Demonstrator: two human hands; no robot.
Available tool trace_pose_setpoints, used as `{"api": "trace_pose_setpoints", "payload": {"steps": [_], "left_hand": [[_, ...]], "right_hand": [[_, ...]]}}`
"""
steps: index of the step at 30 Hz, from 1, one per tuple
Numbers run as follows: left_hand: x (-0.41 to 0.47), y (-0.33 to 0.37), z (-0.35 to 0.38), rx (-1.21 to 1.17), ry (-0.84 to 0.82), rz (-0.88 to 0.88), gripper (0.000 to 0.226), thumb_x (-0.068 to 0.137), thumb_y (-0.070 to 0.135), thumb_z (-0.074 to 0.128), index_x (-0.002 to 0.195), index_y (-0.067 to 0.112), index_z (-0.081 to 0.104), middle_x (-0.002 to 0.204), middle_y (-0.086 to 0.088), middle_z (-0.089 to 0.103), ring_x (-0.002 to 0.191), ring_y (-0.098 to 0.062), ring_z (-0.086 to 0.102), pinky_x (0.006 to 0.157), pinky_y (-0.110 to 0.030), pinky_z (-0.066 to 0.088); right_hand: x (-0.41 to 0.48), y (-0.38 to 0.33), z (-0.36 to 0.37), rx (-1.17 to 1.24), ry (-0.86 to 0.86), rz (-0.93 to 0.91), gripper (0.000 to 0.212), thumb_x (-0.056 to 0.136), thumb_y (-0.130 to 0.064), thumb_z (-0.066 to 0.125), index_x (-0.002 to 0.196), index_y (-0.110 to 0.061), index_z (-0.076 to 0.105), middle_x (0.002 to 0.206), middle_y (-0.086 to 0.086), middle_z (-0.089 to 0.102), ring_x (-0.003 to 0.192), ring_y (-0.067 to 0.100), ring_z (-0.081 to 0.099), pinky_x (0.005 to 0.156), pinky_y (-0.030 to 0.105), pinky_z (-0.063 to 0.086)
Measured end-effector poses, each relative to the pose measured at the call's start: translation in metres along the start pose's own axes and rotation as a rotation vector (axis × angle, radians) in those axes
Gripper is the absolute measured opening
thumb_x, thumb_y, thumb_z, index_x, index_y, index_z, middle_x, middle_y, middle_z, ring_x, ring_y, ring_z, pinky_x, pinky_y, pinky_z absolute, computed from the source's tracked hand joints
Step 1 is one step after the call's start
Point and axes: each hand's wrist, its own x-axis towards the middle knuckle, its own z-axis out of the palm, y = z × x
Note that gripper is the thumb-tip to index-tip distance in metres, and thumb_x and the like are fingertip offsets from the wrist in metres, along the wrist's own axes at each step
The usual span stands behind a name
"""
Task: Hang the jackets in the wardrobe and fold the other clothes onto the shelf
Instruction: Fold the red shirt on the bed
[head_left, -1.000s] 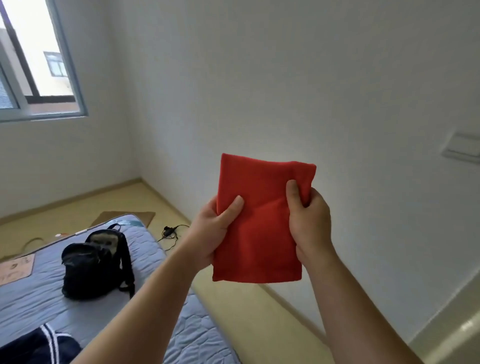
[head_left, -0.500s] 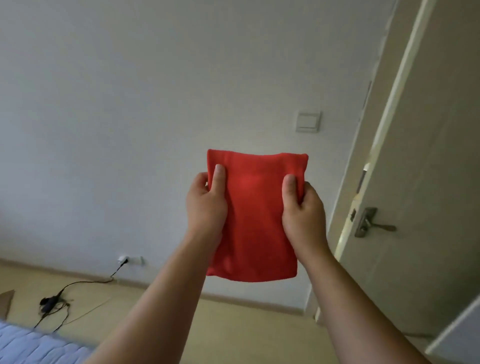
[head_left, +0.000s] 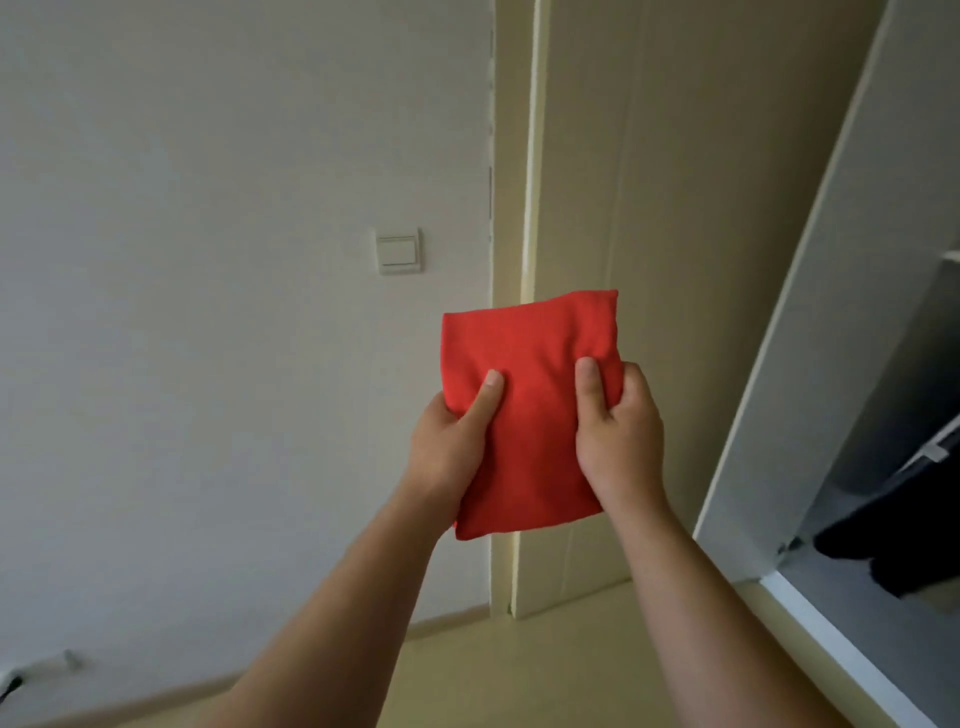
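Note:
A folded red cloth (head_left: 535, 364) is held up in front of me, a flat rectangle in mid-air. My left hand (head_left: 452, 447) grips its left edge with the thumb laid across the front. My right hand (head_left: 618, 436) grips its right edge, thumb on the front and fingers behind. At the right edge of the view stands the open wardrobe (head_left: 779, 364) with its white frame. A dark garment (head_left: 904, 530) hangs inside it, only partly in view.
A beige door (head_left: 649, 182) and its frame stand straight ahead behind the cloth. A light switch (head_left: 398, 251) sits on the white wall to the left. Yellowish floor lies below, with a wall socket and cable at the far lower left.
The view has swung right: the bed and backpack left the frame, then the door moved to the centre and the wardrobe came in at the right. Both hands kept hold of the red cloth.

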Motion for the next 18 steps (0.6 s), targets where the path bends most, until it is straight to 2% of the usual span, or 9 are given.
{"api": "trace_pose_setpoints", "payload": {"steps": [2, 4, 6, 8, 12, 15, 18], "left_hand": [[0.011, 0.001, 0.032, 0.100, 0.042, 0.159, 0.042, 0.086, 0.062, 0.067, 0.108, 0.027, 0.070, 0.093, 0.016, 0.077, 0.084, 0.001, 0.072, 0.069, -0.015, 0.053], [0.024, 0.004, 0.068, 0.123, 0.021, 0.250, 0.043, 0.088, 0.058, 0.068, 0.114, 0.024, 0.068, 0.095, 0.015, 0.076, 0.083, 0.004, 0.070, 0.065, -0.007, 0.050], [0.036, 0.007, 0.108, 0.113, -0.018, 0.301, 0.044, 0.088, 0.056, 0.069, 0.117, 0.022, 0.067, 0.096, 0.016, 0.075, 0.083, 0.005, 0.069, 0.065, -0.005, 0.049], [0.045, 0.010, 0.154, 0.083, -0.050, 0.319, 0.042, 0.088, 0.054, 0.070, 0.116, 0.022, 0.067, 0.093, 0.020, 0.074, 0.083, 0.008, 0.069, 0.064, -0.003, 0.047], [0.055, 0.013, 0.255, 0.022, -0.173, 0.329, 0.035, 0.089, 0.052, 0.071, 0.111, 0.025, 0.068, 0.094, 0.018, 0.075, 0.086, 0.003, 0.070, 0.069, -0.009, 0.051], [0.055, 0.016, 0.332, 0.002, -0.262, 0.345, 0.022, 0.089, 0.051, 0.071, 0.100, 0.034, 0.065, 0.087, 0.030, 0.072, 0.079, 0.010, 0.068, 0.064, -0.003, 0.045], [0.051, 0.017, 0.406, -0.013, -0.347, 0.363, 0.019, 0.089, 0.050, 0.071, 0.095, 0.033, 0.064, 0.084, 0.029, 0.072, 0.077, 0.011, 0.067, 0.062, -0.002, 0.044]], "right_hand": [[0.016, 0.012, -0.025, 0.003, 0.029, 0.017, 0.035, 0.097, -0.062, 0.046, 0.094, -0.028, 0.056, 0.074, -0.015, 0.064, 0.071, -0.006, 0.061, 0.053, 0.009, 0.038], [0.032, 0.024, -0.055, 0.008, 0.039, 0.042, 0.036, 0.096, -0.067, 0.043, 0.101, -0.033, 0.054, 0.081, -0.024, 0.065, 0.073, -0.008, 0.062, 0.054, 0.010, 0.039], [0.047, 0.039, -0.088, 0.007, 0.024, 0.081, 0.039, 0.093, -0.073, 0.039, 0.110, -0.040, 0.053, 0.092, -0.034, 0.063, 0.079, -0.010, 0.062, 0.061, 0.016, 0.043], [0.060, 0.057, -0.123, -0.013, 0.012, 0.128, 0.048, 0.089, -0.080, 0.035, 0.117, -0.044, 0.050, 0.094, -0.030, 0.066, 0.083, -0.011, 0.063, 0.065, 0.020, 0.045], [0.091, 0.089, -0.200, -0.113, 0.102, 0.145, 0.058, 0.088, -0.077, 0.036, 0.122, -0.032, 0.049, 0.097, -0.022, 0.063, 0.077, -0.009, 0.061, 0.065, 0.022, 0.044], [0.115, 0.108, -0.262, -0.191, 0.209, 0.131, 0.055, 0.092, -0.071, 0.042, 0.124, -0.027, 0.049, 0.101, -0.017, 0.064, 0.086, 0.000, 0.063, 0.069, 0.026, 0.048], [0.136, 0.131, -0.323, -0.244, 0.302, 0.126, 0.055, 0.093, -0.069, 0.045, 0.128, -0.026, 0.050, 0.108, -0.013, 0.063, 0.092, 0.006, 0.062, 0.076, 0.030, 0.049]]}}
